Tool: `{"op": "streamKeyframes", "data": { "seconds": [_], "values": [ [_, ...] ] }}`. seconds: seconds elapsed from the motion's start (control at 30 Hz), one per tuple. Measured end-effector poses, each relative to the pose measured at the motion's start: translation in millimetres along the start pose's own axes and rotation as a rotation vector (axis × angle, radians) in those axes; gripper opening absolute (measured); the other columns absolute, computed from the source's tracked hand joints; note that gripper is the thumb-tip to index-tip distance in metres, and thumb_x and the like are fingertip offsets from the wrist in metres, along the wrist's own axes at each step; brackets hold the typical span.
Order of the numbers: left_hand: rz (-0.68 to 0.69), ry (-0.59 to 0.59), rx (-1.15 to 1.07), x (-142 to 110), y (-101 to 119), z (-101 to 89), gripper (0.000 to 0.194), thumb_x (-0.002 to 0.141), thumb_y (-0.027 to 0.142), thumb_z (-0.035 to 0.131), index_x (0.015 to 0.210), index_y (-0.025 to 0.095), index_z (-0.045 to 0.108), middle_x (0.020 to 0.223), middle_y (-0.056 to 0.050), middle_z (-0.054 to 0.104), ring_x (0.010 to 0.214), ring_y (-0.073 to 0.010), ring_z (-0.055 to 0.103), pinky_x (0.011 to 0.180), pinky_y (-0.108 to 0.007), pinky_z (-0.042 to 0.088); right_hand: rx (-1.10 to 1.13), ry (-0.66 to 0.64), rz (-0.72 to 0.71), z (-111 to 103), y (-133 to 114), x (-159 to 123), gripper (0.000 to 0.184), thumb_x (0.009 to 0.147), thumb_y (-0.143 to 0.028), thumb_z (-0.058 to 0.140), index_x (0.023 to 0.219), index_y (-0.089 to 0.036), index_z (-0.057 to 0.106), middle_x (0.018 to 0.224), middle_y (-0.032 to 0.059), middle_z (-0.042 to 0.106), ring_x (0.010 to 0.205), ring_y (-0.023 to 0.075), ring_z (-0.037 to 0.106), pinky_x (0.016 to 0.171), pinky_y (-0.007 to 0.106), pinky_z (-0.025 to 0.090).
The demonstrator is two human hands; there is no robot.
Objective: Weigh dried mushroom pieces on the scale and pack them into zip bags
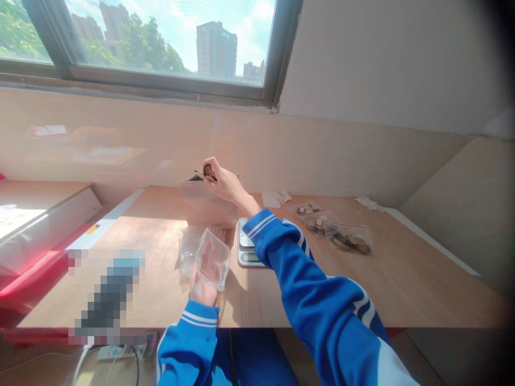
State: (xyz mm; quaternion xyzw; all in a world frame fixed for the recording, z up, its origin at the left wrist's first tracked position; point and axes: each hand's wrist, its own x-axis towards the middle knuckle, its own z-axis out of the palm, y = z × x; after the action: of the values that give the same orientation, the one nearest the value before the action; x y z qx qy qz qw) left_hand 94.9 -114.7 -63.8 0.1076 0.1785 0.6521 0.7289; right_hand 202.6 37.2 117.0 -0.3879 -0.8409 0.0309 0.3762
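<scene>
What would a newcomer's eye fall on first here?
Probably the bright window at the upper left. Near the centre, the right hand pinches a dark piece near a pale container, while the left hand, lower, supports a clear bag. Filled bags lie on the table to the right.

L hand (pixel 199 283): low, prob. palm up | R hand (pixel 224 184): raised, curled

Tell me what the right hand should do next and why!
The right hand grips a dark brown piece by the top of the pale container, and the left hand holds a small clear bag, so maybe bring the piece toward that bag.
</scene>
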Motion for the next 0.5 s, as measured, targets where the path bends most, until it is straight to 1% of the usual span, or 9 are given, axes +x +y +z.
{"op": "streamKeyframes", "data": {
  "seconds": [0.13, 0.27, 0.37, 0.43, 0.5],
  "values": [
    [0.004, 0.03, 0.034, -1, 1, 3.7, 0.038, 0.095, 0.031, 0.039, 0.127, 0.028, 0.058, 0.121, -0.008, 0.066, 0.1, -0.0163, 0.067, 0.083, -0.025, 0.056, 0.017, -0.061, -0.026, -3, -4, -5, 0.033, 0.082, -0.022, 0.042, 0.115, -0.028, 0.044, 0.1, -0.0012, 0.065, 0.08, 0.0182, 0.061, 0.07, 0.029, 0.045],
    [-0.011, 0.056, 0.033, 0, 1, 6.1, 0.038, 0.096, 0.033, 0.035, 0.122, 0.027, 0.061, 0.12, -0.007, 0.067, 0.105, -0.0157, 0.066, 0.08, -0.023, 0.056, 0.008, -0.084, -0.036, -8, -10, -7, 0.024, 0.087, -0.036, 0.046, 0.11, -0.028, 0.046, 0.094, -0.0021, 0.065, 0.082, 0.0192, 0.061, 0.071, 0.029, 0.045],
    [-0.025, 0.067, -0.007, 1, 0, 3.6, 0.039, 0.095, 0.036, 0.034, 0.122, 0.025, 0.061, 0.116, -0.006, 0.069, 0.107, -0.0162, 0.064, 0.082, -0.023, 0.056, 0.028, -0.116, -0.045, -10, -13, -7, 0.024, 0.092, -0.042, 0.041, 0.109, -0.027, 0.046, 0.094, -0.0008, 0.065, 0.083, 0.0187, 0.061, 0.073, 0.029, 0.045],
    [-0.024, 0.042, -0.014, 3, 0, -1.5, 0.038, 0.095, 0.036, 0.035, 0.121, 0.026, 0.062, 0.115, -0.006, 0.069, 0.108, -0.0163, 0.064, 0.084, -0.024, 0.055, 0.049, -0.084, -0.018, -9, -12, -7, 0.026, 0.095, -0.042, 0.037, 0.114, -0.026, 0.043, 0.098, 0.0012, 0.065, 0.084, 0.0185, 0.061, 0.074, 0.03, 0.045],
    [-0.026, -0.017, 0.006, 6, 1, -8.6, 0.037, 0.095, 0.036, 0.036, 0.117, 0.026, 0.063, 0.116, -0.005, 0.069, 0.11, -0.016, 0.063, 0.086, -0.024, 0.055, 0.056, 0.004, 0.045, -7, -11, -7, 0.03, 0.096, -0.043, 0.035, 0.12, -0.025, 0.037, 0.102, 0.0035, 0.064, 0.084, 0.0192, 0.061, 0.074, 0.032, 0.046]
  ]
}}
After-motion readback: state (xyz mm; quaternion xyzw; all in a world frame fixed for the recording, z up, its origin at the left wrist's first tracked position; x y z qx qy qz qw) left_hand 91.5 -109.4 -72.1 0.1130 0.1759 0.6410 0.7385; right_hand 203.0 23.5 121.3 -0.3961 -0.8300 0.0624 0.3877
